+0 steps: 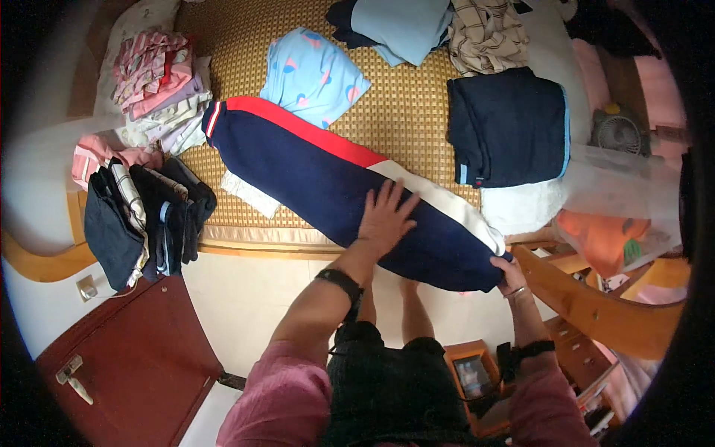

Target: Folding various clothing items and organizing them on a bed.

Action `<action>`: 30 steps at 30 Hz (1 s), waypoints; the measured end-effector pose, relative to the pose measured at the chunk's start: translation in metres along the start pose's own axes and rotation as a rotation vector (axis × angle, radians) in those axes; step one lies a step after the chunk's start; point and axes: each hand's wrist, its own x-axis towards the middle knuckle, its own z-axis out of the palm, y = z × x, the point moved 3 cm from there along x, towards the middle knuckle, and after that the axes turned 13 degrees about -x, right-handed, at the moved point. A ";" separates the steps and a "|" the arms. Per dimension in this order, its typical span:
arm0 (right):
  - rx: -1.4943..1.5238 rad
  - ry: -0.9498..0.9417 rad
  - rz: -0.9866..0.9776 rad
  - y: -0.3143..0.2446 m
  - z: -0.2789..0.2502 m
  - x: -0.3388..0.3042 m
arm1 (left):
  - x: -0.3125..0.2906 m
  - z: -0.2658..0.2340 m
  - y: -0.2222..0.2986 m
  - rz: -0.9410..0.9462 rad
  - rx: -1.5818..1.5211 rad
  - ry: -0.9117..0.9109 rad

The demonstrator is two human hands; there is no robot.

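Note:
A pair of navy sweatpants [298, 179] with a red and white side stripe lies stretched out, folded lengthwise, across the woven bed mat [407, 119]. Its striped ribbed cuff points to the far left, and its other end hangs past the near edge of the bed at the right. My left hand [385, 218] rests on the navy fabric near the middle, fingers spread. At the right end my right hand [510, 274] grips the edge of the sweatpants, the thumb on top and the other fingers partly hidden. Beyond them lies a light blue patterned garment [302, 71].
Stacked clothes [160, 89] and folded dark garments [112, 223] sit at the left of the bed. At the right are a folded navy garment [506, 127], a checked cloth [484, 37], a fan [618, 132] and a plastic bag [603, 231]. A curved wooden rail [596, 305] borders the near right.

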 end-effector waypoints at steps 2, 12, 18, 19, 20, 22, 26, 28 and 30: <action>-0.005 0.034 -0.003 -0.009 0.002 -0.013 | -0.001 0.013 0.021 0.032 -0.026 -0.043; -0.080 0.201 -0.194 -0.052 0.062 -0.070 | -0.010 0.078 0.071 -0.049 -0.448 -0.068; 0.062 -0.167 -0.065 -0.085 0.181 -0.081 | -0.061 0.039 -0.001 -0.740 -2.240 0.101; 0.111 -0.317 -0.110 -0.084 0.196 -0.077 | -0.076 0.028 -0.018 -0.837 -2.264 0.295; -0.001 -0.292 -0.170 -0.079 0.206 -0.065 | -0.096 0.028 -0.048 -0.971 -2.122 0.443; -0.184 -0.130 -0.307 -0.053 0.205 -0.031 | -0.117 0.025 -0.078 -1.098 -1.958 0.602; -0.385 0.120 -0.322 0.000 0.149 0.050 | -0.096 -0.016 -0.065 -0.610 -0.731 0.779; -0.305 0.138 -0.219 0.009 0.157 0.056 | -0.074 -0.040 -0.039 -0.307 -0.066 0.512; -0.196 0.050 -0.049 0.004 0.168 0.053 | -0.059 -0.040 -0.038 -0.286 0.004 0.336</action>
